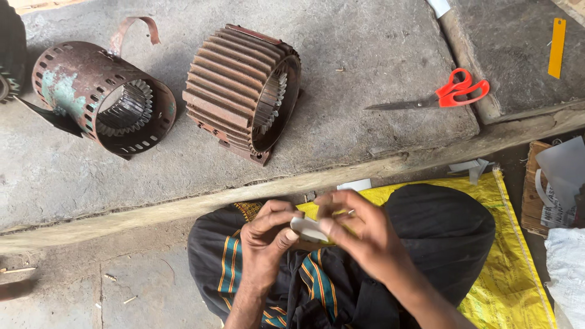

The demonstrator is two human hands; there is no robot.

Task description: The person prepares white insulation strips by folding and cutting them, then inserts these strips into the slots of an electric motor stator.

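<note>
My left hand [266, 240] and my right hand [359, 234] meet over my lap, both pinching a small folded white paper strip [308, 228] between thumbs and fingers. Beneath them lies dark cloth with orange and teal stripes [317, 286]. On the concrete slab beyond, a ribbed rusty motor housing [241, 91] lies on its side, its slotted stator core visible inside. To its left lies a perforated rusty motor shell [100, 97] with a toothed core.
Orange-handled scissors [448, 94] lie on the slab at right. A yellow strip [556, 47] sits at the far right top. A yellow woven sack [506, 268] lies under my legs. Cardboard and paper scraps [557, 183] lie at the right edge.
</note>
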